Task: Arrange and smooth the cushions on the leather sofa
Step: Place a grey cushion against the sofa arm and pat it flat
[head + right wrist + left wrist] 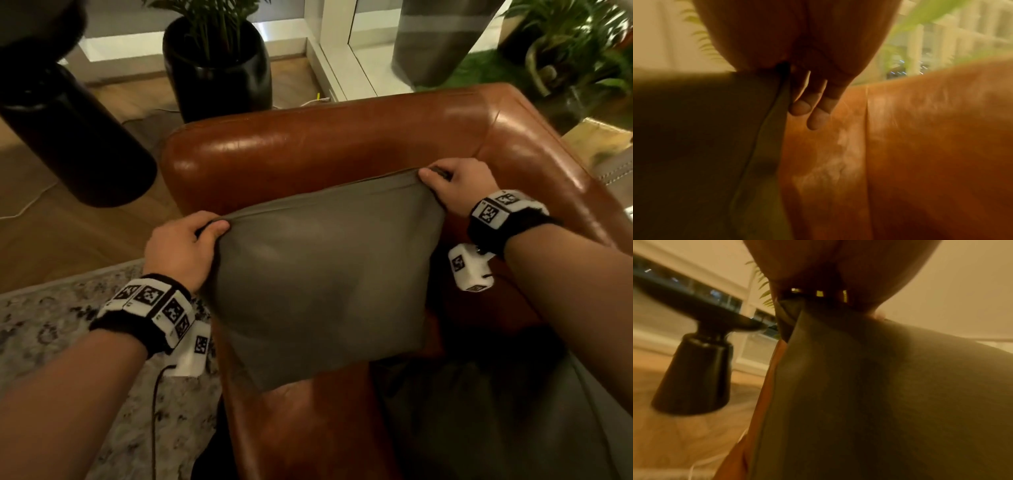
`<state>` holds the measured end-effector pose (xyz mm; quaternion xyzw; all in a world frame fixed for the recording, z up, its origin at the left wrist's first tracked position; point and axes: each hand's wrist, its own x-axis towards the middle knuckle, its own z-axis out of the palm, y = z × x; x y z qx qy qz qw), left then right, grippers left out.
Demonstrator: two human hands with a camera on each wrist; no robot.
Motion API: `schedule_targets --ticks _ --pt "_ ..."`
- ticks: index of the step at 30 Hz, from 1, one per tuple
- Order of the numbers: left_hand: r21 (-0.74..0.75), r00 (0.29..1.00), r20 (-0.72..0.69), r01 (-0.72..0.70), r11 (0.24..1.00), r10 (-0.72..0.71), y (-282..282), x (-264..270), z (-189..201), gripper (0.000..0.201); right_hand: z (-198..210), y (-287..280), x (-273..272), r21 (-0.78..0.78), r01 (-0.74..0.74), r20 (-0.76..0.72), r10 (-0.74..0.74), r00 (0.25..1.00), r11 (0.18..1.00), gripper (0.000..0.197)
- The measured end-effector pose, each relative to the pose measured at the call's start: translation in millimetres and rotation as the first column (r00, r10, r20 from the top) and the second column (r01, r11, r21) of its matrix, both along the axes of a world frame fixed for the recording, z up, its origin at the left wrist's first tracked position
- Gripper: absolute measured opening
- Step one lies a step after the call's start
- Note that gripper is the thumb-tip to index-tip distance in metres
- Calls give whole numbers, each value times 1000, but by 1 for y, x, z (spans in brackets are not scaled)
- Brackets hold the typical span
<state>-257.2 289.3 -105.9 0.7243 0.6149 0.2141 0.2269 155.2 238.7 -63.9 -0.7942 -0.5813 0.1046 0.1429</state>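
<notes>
A grey square cushion [322, 281] hangs upright over the seat of the brown leather sofa [308, 144], just in front of its backrest. My left hand [191, 240] pinches the cushion's top left corner, thumb on the front face. My right hand [448, 181] grips the top right corner. In the left wrist view the cushion [879, 394] hangs down from the pinching fingers. In the right wrist view two fingers [809, 107] lie behind the cushion's seam [764, 129], against the sofa leather [920, 138]. A second grey cushion [479, 421] lies on the seat at lower right.
A black planter [219, 78] with a green plant stands behind the sofa. A dark round table base [68, 130] rises at the left on the wood floor. A patterned rug [68, 329] lies left of the sofa's arm. More plants [582, 44] fill the far right.
</notes>
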Motion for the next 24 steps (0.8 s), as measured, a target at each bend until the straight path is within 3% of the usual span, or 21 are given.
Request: schedule_targets --ticks 3,9,12,14,15,16,17,18,19,21,23,24 --pt "-118 985 125 -107 987 121 1 3 -4 23 -13 -3 -10 47 133 -38 -132 991 990 43" --pt "-111 993 111 -18 994 30 -6 -2 -15 20 -30 -4 -19 121 294 -349 -236 907 948 41" --pt "-110 992 123 -25 994 38 -8 -3 -15 17 -37 0 -26 148 340 -344 -274 898 929 51" --pt "-101 989 140 -24 995 38 -5 -4 -16 13 -34 5 -28 166 347 -320 -282 904 923 42" --pt "-110 980 195 -26 994 47 -4 -7 -18 11 -32 4 -26 165 356 -380 -274 884 920 34" --pt "-128 949 305 -39 991 77 -4 -13 -19 21 -32 1 -21 155 386 -508 -262 820 909 35" --pt "-177 892 431 -66 982 138 -6 -25 -24 42 -32 -8 -16 123 423 -674 -237 700 898 48" --pt "-258 811 540 -95 962 225 -10 -37 -28 69 -36 -21 -10 85 449 -810 -200 551 890 72" --pt "-359 737 602 -94 928 308 -16 -48 -36 96 -44 -36 -5 39 458 -870 -196 452 888 100" --pt "-486 691 652 62 872 314 -37 -56 -53 133 -66 -66 -7 -39 368 -893 -198 405 929 142" --pt "-509 686 687 222 832 238 -54 -42 -67 151 -82 -78 -18 -75 241 -884 -176 432 968 151" --pt "-482 673 706 230 845 220 -57 -32 -73 147 -88 -77 -24 -74 225 -859 -177 481 972 146"
